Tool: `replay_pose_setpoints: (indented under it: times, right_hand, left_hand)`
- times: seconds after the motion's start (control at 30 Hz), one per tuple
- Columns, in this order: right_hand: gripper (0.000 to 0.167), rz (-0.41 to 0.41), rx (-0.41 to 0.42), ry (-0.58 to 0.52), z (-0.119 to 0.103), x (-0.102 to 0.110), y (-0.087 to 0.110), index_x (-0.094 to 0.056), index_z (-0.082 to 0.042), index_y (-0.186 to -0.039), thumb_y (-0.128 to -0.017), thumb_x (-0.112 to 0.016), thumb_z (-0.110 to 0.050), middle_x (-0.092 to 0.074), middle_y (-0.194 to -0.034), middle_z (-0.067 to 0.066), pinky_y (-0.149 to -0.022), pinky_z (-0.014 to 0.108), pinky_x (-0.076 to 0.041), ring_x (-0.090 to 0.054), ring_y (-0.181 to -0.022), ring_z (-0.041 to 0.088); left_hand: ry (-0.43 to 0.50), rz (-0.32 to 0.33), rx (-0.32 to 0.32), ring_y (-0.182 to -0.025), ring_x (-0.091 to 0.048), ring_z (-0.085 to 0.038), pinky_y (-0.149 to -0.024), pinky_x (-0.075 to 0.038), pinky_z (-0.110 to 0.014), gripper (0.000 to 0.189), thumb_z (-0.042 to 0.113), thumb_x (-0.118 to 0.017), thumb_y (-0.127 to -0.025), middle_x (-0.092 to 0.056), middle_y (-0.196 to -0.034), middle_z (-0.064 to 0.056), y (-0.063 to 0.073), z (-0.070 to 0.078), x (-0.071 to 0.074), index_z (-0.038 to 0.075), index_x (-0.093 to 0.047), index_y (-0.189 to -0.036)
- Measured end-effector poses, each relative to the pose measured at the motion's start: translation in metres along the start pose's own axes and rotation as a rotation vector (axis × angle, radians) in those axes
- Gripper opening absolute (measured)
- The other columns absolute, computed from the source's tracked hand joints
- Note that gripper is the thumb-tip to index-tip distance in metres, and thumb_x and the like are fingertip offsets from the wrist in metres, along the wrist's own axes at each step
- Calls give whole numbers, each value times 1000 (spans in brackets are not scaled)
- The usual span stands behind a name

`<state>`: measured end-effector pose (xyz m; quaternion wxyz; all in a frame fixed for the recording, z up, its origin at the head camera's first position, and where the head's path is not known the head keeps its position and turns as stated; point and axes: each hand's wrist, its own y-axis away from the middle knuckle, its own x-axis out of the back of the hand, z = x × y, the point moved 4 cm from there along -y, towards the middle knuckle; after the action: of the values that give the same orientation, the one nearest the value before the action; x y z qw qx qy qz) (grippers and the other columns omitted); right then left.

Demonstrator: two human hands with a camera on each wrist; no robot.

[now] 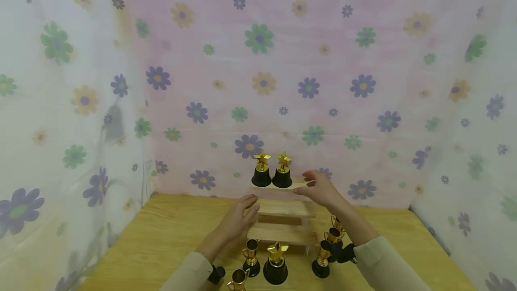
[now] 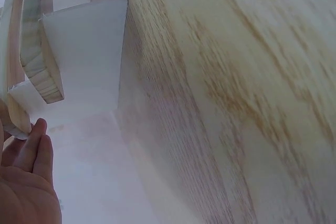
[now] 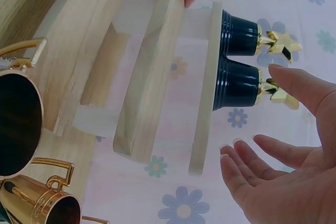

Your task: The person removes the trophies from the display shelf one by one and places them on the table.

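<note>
Two gold star trophies [image 1: 261,175] with black bases stand side by side on the top step of a tiered wooden stand [image 1: 286,208]. My right hand [image 1: 321,188] hovers at the right end of that step, fingers spread and holding nothing. In the right wrist view its thumb is close to the star tops of the trophies [image 3: 239,82], apparently apart from them. My left hand [image 1: 238,220] is at the stand's left side, with fairly straight fingers. In the left wrist view its fingertips [image 2: 41,135] are by a board's end; whether they press on it I cannot tell.
Another star trophy [image 1: 276,266] stands in front of the stand. Gold cup trophies stand at front left [image 1: 251,259] and along the right [image 1: 322,259], below my right forearm. A flowered cloth [image 1: 282,66] hangs behind the wooden table [image 1: 177,223] and at both sides.
</note>
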<state>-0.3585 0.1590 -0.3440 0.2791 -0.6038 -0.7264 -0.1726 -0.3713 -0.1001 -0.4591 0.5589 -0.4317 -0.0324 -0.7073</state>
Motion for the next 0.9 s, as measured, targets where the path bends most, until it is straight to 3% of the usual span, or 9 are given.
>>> replay_pose_setpoints:
  times: [0.4,0.9]
  right_hand:
    - [68,-4,-45,-47,1,-4,-18,-43,2,-150,-96,-73,-25,-46,-149,27,-104,58,-48,-48,-134,43]
    - [74,9,-57,-109,0,-24,-37,-39,1,-154,-96,-74,-26,-44,-152,25,-108,59,-45,-46,-136,42]
  left_hand:
    - [5,-10,16,-140,-47,-41,-114,-42,-53,49,28,-54,-109,-50,-150,-23,-2,-2,1,-6,-55,-143]
    - [1,-7,-1,-137,-49,-43,-112,-43,-55,50,29,-51,-110,-49,-149,-27,-1,0,2,-8,-54,-143]
